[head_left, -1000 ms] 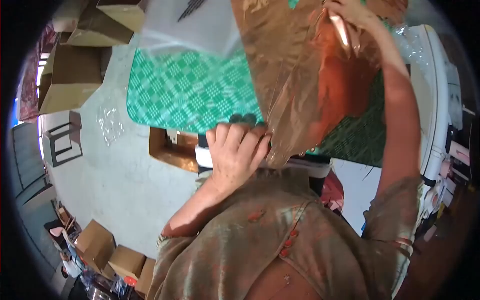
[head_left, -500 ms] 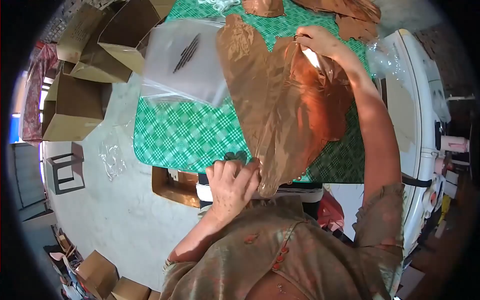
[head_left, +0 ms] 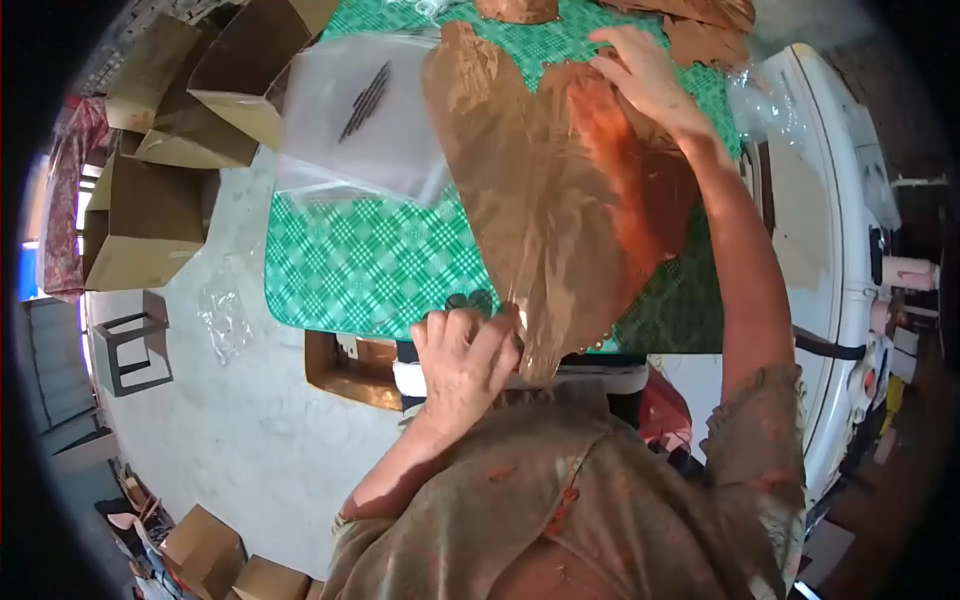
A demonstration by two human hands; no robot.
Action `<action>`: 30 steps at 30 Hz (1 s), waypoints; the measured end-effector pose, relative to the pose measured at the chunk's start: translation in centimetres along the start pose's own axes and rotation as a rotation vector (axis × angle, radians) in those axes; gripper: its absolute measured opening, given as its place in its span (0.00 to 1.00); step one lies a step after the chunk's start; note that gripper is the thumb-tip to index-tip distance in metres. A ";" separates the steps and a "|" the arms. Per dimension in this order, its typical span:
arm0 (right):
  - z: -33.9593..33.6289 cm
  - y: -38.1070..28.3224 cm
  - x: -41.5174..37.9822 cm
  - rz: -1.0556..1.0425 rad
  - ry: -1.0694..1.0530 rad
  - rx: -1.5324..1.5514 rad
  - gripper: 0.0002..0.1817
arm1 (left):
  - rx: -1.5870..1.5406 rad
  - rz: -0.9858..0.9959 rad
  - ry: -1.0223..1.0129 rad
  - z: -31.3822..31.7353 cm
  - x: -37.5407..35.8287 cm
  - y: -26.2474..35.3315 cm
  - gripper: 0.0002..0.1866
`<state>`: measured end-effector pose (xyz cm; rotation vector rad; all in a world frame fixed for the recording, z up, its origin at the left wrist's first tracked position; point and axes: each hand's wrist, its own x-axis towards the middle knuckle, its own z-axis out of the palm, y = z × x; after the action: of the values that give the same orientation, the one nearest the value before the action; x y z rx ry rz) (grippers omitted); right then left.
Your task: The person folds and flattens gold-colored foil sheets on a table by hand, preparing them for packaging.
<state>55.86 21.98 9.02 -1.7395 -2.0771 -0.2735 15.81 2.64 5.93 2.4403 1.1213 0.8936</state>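
Observation:
A shiny brown piece of thin cloth (head_left: 540,200) lies spread over the table, its narrow lower end hanging at the near edge. Small bead-like dots line its lower right rim, and an orange sheen covers its right part. My left hand (head_left: 462,360) is closed with curled fingers on the cloth's lower left edge. Just beyond those knuckles is a dark rounded thing (head_left: 470,301) that I cannot make out. Over the cloth's far right corner, my right hand (head_left: 645,85) is open, fingers stretched and apart, with nothing visible in it.
A green checked tablecloth (head_left: 370,260) covers the table. Clear plastic bags (head_left: 330,110) lie at the left with dark strips on top. More brown cloth (head_left: 700,30) is piled at the far right. Cardboard boxes (head_left: 150,220) stand left; a white machine (head_left: 835,200) stands right.
My right hand has let go of the cloth's far corner and lifted off, its fingers opening. The raised right part of the cloth has settled flatter. My left hand keeps its hold.

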 end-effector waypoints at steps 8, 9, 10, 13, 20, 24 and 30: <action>-2.9 -9.7 -13.9 -0.116 -0.050 -0.116 0.30 | -0.050 0.013 0.016 0.1 0.0 -0.4 0.12; -3.3 -11.4 -15.5 -0.124 -0.056 -0.066 0.32 | -0.054 0.013 0.023 0.2 0.1 -0.3 0.12; -3.8 -13.1 -16.7 -0.132 -0.058 -0.018 0.34 | -0.051 0.014 0.020 0.2 0.0 -0.4 0.12; -6.0 -18.3 -19.0 -0.007 -0.236 -0.019 0.40 | -0.050 0.013 0.019 0.2 0.0 -0.5 0.12; -5.4 -20.8 -20.7 0.009 -0.254 0.044 0.42 | -0.045 0.004 0.018 0.4 0.1 -0.5 0.10; -5.2 -20.8 -20.6 0.014 -0.245 0.042 0.42 | -0.038 -0.005 -0.003 0.4 0.0 -0.6 0.10; -5.1 -20.9 -20.5 0.033 -0.249 0.033 0.41 | -0.048 0.018 0.002 0.3 0.2 -0.6 0.11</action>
<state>39.16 -2.54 7.10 -1.8668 -2.2066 -0.0125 15.75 3.19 5.53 2.4146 1.0675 0.9184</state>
